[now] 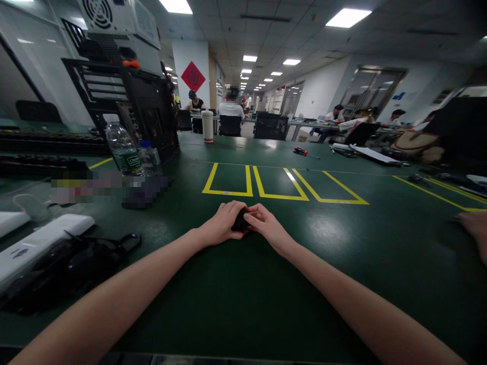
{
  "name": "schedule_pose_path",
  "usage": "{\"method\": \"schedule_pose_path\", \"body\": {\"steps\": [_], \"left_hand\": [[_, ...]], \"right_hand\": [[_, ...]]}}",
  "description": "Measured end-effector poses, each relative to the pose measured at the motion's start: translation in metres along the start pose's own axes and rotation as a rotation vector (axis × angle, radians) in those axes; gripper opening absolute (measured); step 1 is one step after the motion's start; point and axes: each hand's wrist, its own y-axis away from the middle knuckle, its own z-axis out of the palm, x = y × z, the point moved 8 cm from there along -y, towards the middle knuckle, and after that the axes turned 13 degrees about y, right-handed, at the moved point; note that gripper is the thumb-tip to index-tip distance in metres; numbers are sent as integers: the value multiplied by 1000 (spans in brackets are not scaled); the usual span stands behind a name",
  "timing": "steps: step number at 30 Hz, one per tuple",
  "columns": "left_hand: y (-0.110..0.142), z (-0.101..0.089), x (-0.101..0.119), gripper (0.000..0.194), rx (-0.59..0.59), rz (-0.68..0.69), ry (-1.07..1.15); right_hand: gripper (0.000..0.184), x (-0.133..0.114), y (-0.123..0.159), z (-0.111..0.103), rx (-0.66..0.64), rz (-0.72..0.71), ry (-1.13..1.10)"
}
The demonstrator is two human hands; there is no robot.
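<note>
A small black object (240,221) sits between my hands at the middle of the green table (243,294); its exact kind is hidden by my fingers. My left hand (222,223) curls around it from the left, with fingers over the top and the thumb on the near side. From the right, my right hand (269,228) meets it, thumb and fingertips pinched together at its edge. Just beyond both hands lie three outlines of yellow tape (228,192) on the tabletop.
At left stand a black computer case (148,111), a water bottle (124,147), a white power strip (49,243) and black cables (72,263). Farther back are a white cup (207,126) and a red screwdriver (300,150). Another person's hand (475,230) rests at the right edge.
</note>
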Motion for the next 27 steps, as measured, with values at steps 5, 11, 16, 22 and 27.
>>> {"method": "schedule_pose_path", "body": {"steps": [5, 11, 16, 22, 27], "left_hand": [[0, 0, 0, 54, -14, -8, -1], [0, -3, 6, 53, -46, -7, -11], [1, -4, 8, 55, -61, 7, 3], [0, -1, 1, 58, -4, 19, -11], [1, 1, -1, 57, -8, 6, -17]], "right_hand": [[26, 6, -2, 0, -39, 52, 6], [32, 2, 1, 0, -102, -27, 3], [24, 1, 3, 2, -58, -7, -10], [28, 5, -1, 1, -8, 11, 9], [25, 6, -2, 1, -40, 0, 17]]}}
